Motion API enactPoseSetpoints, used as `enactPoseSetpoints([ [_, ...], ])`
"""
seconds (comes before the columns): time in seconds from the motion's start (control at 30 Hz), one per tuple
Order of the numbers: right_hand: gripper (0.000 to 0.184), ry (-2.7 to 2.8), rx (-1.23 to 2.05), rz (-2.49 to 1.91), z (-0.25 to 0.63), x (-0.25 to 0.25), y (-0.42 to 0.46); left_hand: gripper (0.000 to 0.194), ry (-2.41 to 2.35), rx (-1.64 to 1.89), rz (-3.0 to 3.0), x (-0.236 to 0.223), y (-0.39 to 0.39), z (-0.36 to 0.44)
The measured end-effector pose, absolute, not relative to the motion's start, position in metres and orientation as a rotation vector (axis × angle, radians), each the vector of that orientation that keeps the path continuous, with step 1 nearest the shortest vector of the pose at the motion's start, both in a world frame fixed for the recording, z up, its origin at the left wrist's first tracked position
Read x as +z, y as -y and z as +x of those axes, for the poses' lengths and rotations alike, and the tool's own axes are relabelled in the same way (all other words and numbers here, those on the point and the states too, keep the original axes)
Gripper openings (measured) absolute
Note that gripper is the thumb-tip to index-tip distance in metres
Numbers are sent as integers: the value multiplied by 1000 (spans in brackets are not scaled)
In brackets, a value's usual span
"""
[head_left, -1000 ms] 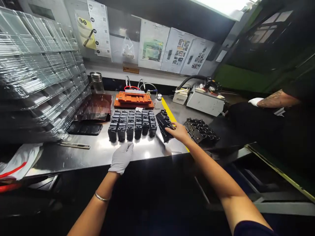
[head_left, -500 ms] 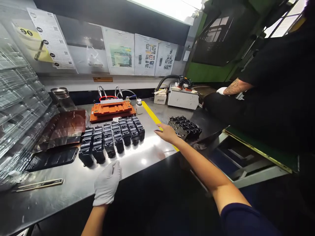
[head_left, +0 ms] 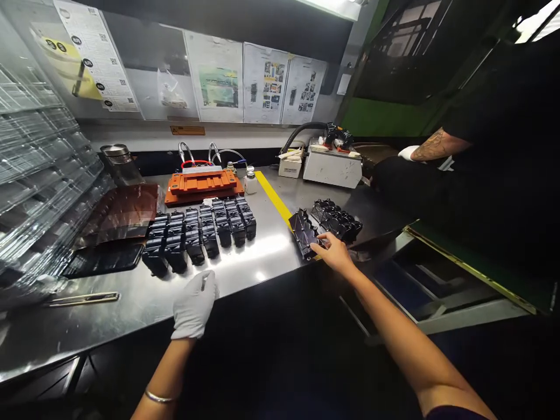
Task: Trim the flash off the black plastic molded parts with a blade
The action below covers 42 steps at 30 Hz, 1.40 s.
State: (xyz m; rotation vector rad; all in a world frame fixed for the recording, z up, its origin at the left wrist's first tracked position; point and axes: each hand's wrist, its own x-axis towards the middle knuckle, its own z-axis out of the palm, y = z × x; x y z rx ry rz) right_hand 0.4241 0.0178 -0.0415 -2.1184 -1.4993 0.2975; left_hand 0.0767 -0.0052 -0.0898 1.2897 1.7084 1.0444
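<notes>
My right hand (head_left: 333, 252), bare, grips a flat black plastic part (head_left: 304, 232) at the front edge of the steel bench, just left of a heap of similar black parts (head_left: 338, 220). The part is tilted up on its edge. My left hand (head_left: 195, 304) wears a white glove and rests at the bench's front edge with its fingers curled; a thin small item seems pinched in it, too small to name. Several rows of black moulded parts (head_left: 203, 231) stand just beyond the left hand.
An orange fixture (head_left: 203, 183) with cables sits at the back, beside a small white bottle (head_left: 250, 181). A yellow stripe (head_left: 271, 197) crosses the bench. Stacked clear trays (head_left: 39, 175) fill the left. A brown tray (head_left: 118, 213), a white box (head_left: 332, 166), and another person's arm (head_left: 431, 146) at right.
My right hand, open over the bench half a second ago, has moved right and closed on a black part by the heap. The camera has swung; my left hand stays put.
</notes>
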Motion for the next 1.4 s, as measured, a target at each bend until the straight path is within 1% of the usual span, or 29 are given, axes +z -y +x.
enactPoseSetpoints([
  [0.13,45,1597,593,-1883,378,-57,8,54,-1452,1014,1155,-89,23,105],
  [0.2,49,1680,889,-1683,350,-64,26,62,-1323,1006,1061,-88,33,120],
  [0.27,47,1838,1147,-1476,326,-65,38,57,-1272,1078,1009,-87,43,128],
  [0.3,45,1935,1199,-1414,317,-63,40,53,-1264,1112,993,-86,49,128],
  [0.37,37,2120,1108,-1428,307,-54,34,47,-1278,1139,978,-85,64,122],
  [0.47,30,2261,708,-1606,303,-41,9,49,-1314,1070,939,-83,89,104],
  [0.5,29,2278,645,-1627,301,-40,1,49,-1341,1036,935,-82,97,99],
  [0.67,16,2395,530,-1522,279,-52,-15,46,-1447,956,978,-84,121,84],
  [0.73,14,2430,485,-1456,269,-60,-13,45,-1458,945,991,-86,123,82],
  [1.03,20,2510,322,-1312,262,-72,-12,44,-1460,908,982,-83,124,79],
  [1.23,24,2585,54,-1238,261,-73,-17,43,-1474,883,988,-79,122,77],
  [1.4,26,2633,-3,-1133,262,-71,-22,45,-1477,864,1012,-75,119,74],
])
